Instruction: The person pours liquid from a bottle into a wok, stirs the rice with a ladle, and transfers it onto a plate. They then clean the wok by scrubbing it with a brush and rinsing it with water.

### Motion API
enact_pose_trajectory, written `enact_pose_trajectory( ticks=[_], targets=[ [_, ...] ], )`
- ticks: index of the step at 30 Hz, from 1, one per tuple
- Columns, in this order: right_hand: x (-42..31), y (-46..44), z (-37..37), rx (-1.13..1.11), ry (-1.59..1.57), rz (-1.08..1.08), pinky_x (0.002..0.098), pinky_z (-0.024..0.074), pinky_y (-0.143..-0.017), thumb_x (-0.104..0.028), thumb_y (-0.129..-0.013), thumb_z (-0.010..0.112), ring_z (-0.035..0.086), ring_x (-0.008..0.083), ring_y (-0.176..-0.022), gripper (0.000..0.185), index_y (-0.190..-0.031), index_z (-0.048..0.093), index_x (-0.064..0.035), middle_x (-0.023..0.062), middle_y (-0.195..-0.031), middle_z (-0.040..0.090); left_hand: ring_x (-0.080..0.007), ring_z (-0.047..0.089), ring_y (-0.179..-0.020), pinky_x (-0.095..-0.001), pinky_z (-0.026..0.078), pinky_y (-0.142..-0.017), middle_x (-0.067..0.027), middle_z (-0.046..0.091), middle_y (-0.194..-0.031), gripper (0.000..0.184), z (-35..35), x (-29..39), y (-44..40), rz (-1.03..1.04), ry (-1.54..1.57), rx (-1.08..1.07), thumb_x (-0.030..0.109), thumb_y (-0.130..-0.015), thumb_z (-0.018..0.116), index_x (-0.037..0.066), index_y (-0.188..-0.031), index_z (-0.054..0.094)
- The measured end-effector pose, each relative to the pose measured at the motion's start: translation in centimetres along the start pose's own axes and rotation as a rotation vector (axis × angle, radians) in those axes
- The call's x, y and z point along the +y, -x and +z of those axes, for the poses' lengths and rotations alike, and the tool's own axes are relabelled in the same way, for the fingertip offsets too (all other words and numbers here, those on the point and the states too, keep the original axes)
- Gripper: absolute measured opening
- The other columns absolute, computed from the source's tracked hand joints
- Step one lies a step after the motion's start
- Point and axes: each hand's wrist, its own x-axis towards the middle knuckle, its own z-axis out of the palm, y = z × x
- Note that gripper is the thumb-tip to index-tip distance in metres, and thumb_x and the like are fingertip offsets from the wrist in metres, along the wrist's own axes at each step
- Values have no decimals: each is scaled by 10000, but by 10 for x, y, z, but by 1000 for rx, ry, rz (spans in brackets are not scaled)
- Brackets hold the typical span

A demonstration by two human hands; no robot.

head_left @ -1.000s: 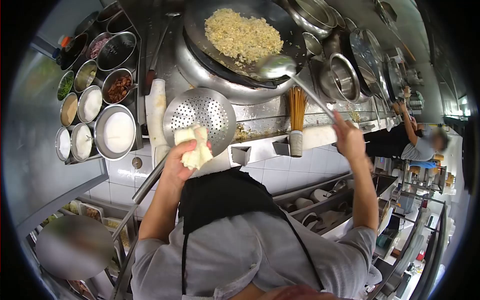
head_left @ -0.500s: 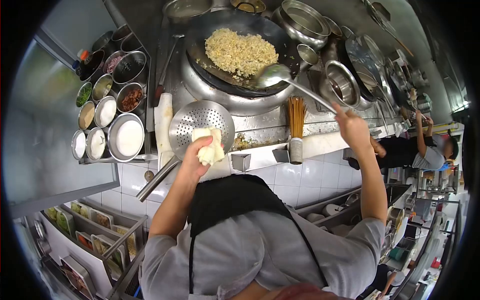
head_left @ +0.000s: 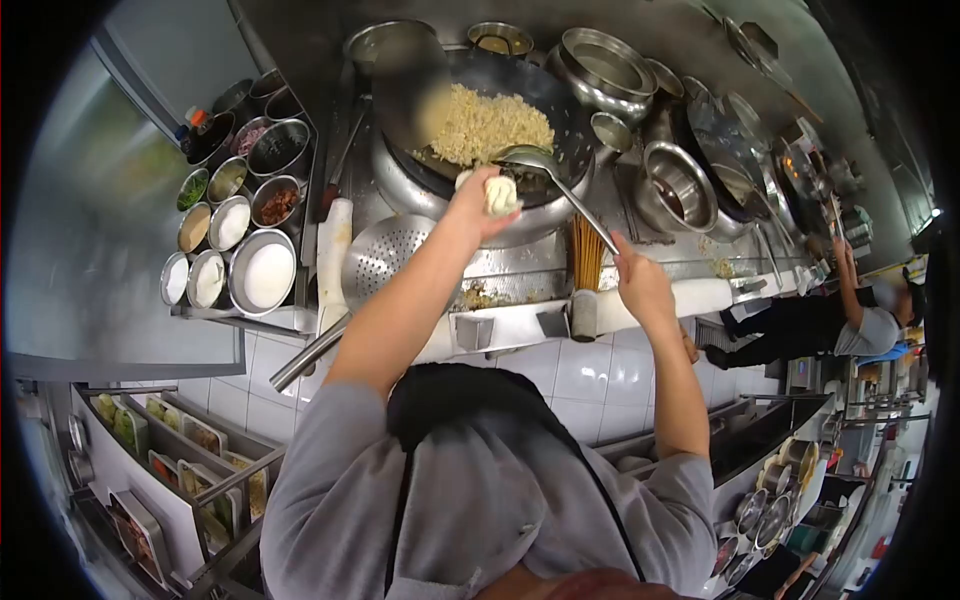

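A wok (head_left: 568,95) on the stove holds fried rice (head_left: 500,125) with yellowish bits. My left hand (head_left: 478,205) grips a folded cream cloth (head_left: 501,194) at the wok's near rim; whether the cloth is clamped on the rim is hidden. My right hand (head_left: 642,285) is closed around the handle of a ladle (head_left: 585,208). The ladle's bowl rests low in the wok, at the near edge of the rice. The wok's left side is blurred. Below my left forearm lies a perforated strainer (head_left: 385,250), partly covered by the arm.
Seasoning bowls (head_left: 268,270) stand on a rack at left. A bundle of thin sticks, a bamboo brush (head_left: 587,255), sits at the counter's front edge. Metal pots (head_left: 605,65) and a steel bowl (head_left: 678,190) are right of the wok. A co-worker (head_left: 830,320) stands far right.
My left hand has moved forward with the cloth, from above the strainer to the wok's near rim. My right hand has moved left and nearer to me, still holding the ladle.
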Motion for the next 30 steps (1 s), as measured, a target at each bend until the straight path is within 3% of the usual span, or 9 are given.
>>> enact_pose_trajectory(
  ticks=[3,5,8,10,13,17,21,25,30],
  targets=[
    [-35,2,-34,-54,66,-37,555,492,-707,-246,-957,556,639,457,-811,368,-1322,592,-214,256,-832,663,-303,643,-815,-517,587,-667,-121,648,-945,193,-4,-16,-31,23,67,80,226,-954,499,97,-1076,575],
    [-40,9,-59,-58,123,-119,551,494,-691,-215,-951,557,642,447,-769,361,-1309,602,-209,245,-807,664,-288,633,-789,-478,575,-625,-108,645,-942,199,8,-15,3,103,123,177,239,-968,479,99,-1078,566],
    [-56,25,-109,-87,174,-143,537,502,-697,-193,-945,550,658,413,-778,339,-1276,624,-197,218,-813,673,-245,607,-733,-385,526,-562,-78,641,-885,195,29,5,89,-12,118,21,281,-958,509,105,-1013,575],
    [-52,-4,-84,26,244,-299,520,512,-713,-189,-937,554,670,382,-833,343,-1271,631,-198,202,-848,679,-242,610,-739,-382,527,-564,-74,641,-858,182,20,-3,77,23,94,17,273,-956,510,110,-990,582],
    [-63,-77,-1,62,199,-47,507,539,-742,-205,-957,523,676,410,-813,177,-1018,658,-108,210,-872,693,-218,609,-734,-368,523,-559,-85,632,-851,94,-5,-47,68,203,119,71,215,-917,521,138,-948,564],
    [-75,-56,-46,162,121,-77,517,546,-719,-144,-930,515,691,408,-799,240,-1132,634,-97,220,-835,699,-226,579,-691,-398,436,-519,-55,591,-817,99,-40,-90,124,26,76,107,251,-889,510,160,-919,534],
    [-72,-12,-60,66,95,-49,522,518,-728,-206,-972,506,669,411,-796,347,-1302,614,-210,231,-850,681,-190,582,-633,-298,489,-459,-37,603,-723,176,14,-24,130,93,107,12,274,-920,509,151,-820,585],
    [-59,20,-71,6,160,-156,530,508,-723,-187,-950,544,660,419,-806,337,-1274,637,-200,226,-873,679,-189,587,-629,-327,480,-448,-25,615,-735,213,-1,-12,49,54,104,38,292,-956,453,159,-866,594],
    [-49,-3,-88,41,209,-173,507,515,-710,-216,-950,550,680,384,-828,259,-1151,686,-127,196,-888,693,-204,598,-656,-315,511,-479,-50,621,-767,179,27,-6,101,8,82,17,256,-956,443,136,-972,575]
  ],
)
